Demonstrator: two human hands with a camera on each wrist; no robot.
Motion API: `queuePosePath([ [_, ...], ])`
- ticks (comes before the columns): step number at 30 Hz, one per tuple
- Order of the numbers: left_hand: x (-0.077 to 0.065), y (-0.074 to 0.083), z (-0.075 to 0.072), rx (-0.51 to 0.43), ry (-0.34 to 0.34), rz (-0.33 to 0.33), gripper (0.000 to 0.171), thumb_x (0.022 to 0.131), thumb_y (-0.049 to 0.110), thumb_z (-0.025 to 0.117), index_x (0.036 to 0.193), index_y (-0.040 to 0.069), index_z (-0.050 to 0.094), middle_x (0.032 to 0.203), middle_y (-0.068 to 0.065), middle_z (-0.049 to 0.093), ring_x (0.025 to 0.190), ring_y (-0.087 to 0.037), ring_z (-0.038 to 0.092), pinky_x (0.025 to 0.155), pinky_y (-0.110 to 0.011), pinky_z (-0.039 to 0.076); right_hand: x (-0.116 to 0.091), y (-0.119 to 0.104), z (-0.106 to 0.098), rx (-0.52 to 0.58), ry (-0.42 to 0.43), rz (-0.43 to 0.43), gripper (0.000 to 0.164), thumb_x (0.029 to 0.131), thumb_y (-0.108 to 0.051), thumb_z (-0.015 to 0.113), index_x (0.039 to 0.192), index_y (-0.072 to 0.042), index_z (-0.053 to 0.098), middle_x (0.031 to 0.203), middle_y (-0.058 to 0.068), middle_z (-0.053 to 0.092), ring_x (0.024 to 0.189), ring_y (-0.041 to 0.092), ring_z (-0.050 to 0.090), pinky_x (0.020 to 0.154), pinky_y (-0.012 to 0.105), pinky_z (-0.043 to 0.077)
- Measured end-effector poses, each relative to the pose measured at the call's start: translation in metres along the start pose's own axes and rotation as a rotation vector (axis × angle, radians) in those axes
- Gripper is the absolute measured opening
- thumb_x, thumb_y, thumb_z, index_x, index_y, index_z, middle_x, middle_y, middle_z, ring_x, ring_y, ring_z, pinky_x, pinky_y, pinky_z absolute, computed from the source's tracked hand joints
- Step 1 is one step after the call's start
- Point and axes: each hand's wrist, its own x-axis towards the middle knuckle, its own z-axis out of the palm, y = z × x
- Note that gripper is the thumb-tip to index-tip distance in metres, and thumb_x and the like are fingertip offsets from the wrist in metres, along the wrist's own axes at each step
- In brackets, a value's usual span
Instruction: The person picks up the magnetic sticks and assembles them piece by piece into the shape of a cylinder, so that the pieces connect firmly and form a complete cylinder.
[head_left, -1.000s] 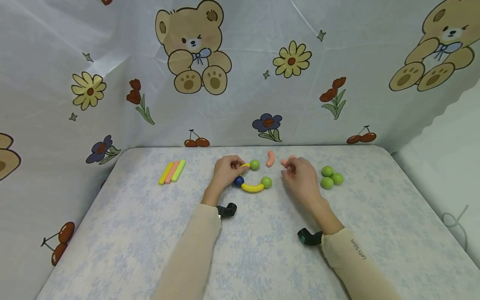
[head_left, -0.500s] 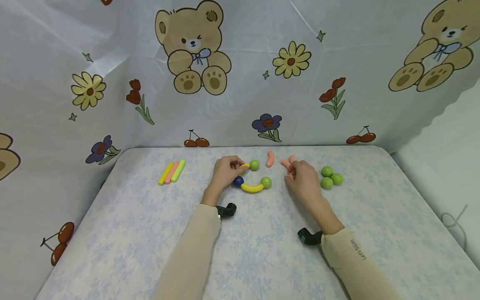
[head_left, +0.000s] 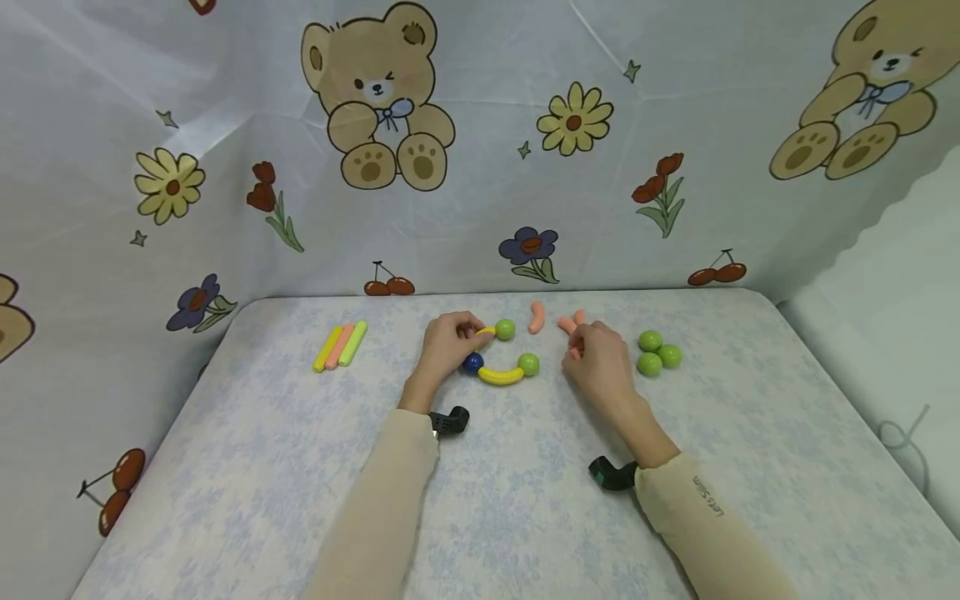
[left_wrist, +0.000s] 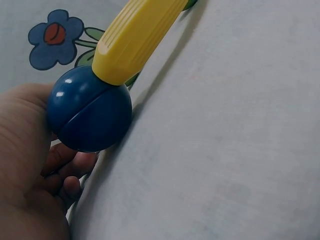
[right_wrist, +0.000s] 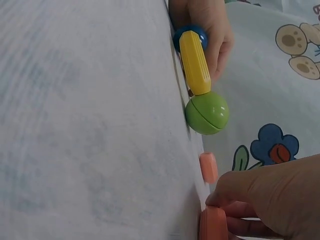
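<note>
Toward the far edge of the pale, mottled worktop (head_left: 517,500), my left hand (head_left: 447,343) pinches a glossy yellow rod (head_left: 487,330) beside a shiny green ball (head_left: 505,330); nearer me, a ribbed, curved yellow bar (head_left: 500,377) meets a round blue ball (left_wrist: 92,112). Across a gap, my right hand (head_left: 602,360) curls its fingers round a salmon-pink rod (right_wrist: 213,226), both forearms angled inward.

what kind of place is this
Probably an indoor play or filming corner: a pale mottled tabletop, a bear-printed cloth hung behind it, and toy-like coloured balls and curved rods laid out.
</note>
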Motion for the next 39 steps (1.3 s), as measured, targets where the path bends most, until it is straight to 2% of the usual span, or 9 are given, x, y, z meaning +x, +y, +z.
queuePosePath([
  [10,0.0001,-0.0006,-0.0008,0.0,0.001,0.004,0.017,0.091,0.028,0.085,0.097,0.012,0.081,0.076,0.0,0.063,0.068,-0.015,0.053,0.066,-0.027,0.04,0.0004,-0.0059,0.0011,-0.009,-0.053,0.015,0.005,0.083,0.001,0.068,0.083,-0.003,0.072,0.071,0.008,0.063,0.064,0.023,0.055,0.06,0.036,0.044],
  [16,0.0005,-0.001,-0.0005,-0.005,-0.005,0.009,0.017,0.092,0.029,0.085,0.096,0.013,0.081,0.076,0.0,0.063,0.067,-0.015,0.052,0.066,-0.027,0.04,0.0001,-0.005,0.0018,0.054,-0.052,0.001,0.0,0.088,-0.003,0.072,0.088,-0.003,0.072,0.073,0.006,0.067,0.067,0.021,0.058,0.064,0.034,0.047],
  [22,0.0007,-0.0033,-0.0002,-0.023,-0.022,0.035,0.017,0.092,0.03,0.085,0.096,0.014,0.081,0.077,0.0,0.065,0.068,-0.016,0.054,0.065,-0.028,0.041,0.0022,-0.0067,-0.0002,0.208,-0.076,0.023,0.011,0.095,-0.012,0.074,0.101,-0.004,0.077,0.089,0.01,0.077,0.082,0.024,0.072,0.075,0.04,0.058],
  [26,0.0006,-0.0044,0.0,-0.027,-0.056,0.056,0.018,0.091,0.034,0.085,0.096,0.017,0.082,0.077,0.001,0.066,0.067,-0.016,0.054,0.065,-0.028,0.041,0.004,-0.0073,-0.0026,0.307,-0.108,0.053,0.017,0.099,-0.019,0.074,0.11,-0.007,0.078,0.103,0.011,0.079,0.096,0.027,0.076,0.078,0.042,0.061],
  [31,-0.0007,-0.0027,-0.0005,-0.045,-0.11,0.073,0.016,0.091,0.036,0.085,0.094,0.021,0.082,0.078,0.002,0.066,0.068,-0.017,0.053,0.066,-0.03,0.041,0.0062,-0.0023,-0.0006,0.473,-0.16,0.149,0.023,0.101,-0.024,0.072,0.118,-0.009,0.076,0.119,0.01,0.076,0.108,0.025,0.074,0.081,0.028,0.059],
  [35,-0.0007,-0.0024,0.0,-0.059,-0.151,0.088,0.014,0.091,0.035,0.085,0.093,0.022,0.081,0.078,0.002,0.066,0.069,-0.017,0.053,0.066,-0.03,0.041,0.0066,-0.0007,0.0005,0.63,-0.19,0.23,0.031,0.104,-0.024,0.068,0.126,-0.003,0.072,0.132,0.015,0.071,0.112,0.017,0.07,0.082,0.016,0.056],
  [39,-0.0002,-0.0033,0.0007,-0.056,-0.164,0.094,0.013,0.091,0.036,0.085,0.092,0.023,0.081,0.078,0.003,0.066,0.07,-0.017,0.054,0.067,-0.029,0.042,0.0065,-0.0028,0.0002,0.879,-0.225,0.333,0.037,0.108,-0.017,0.061,0.135,0.007,0.063,0.151,0.019,0.057,0.108,0.008,0.071,0.088,0.02,0.059],
])
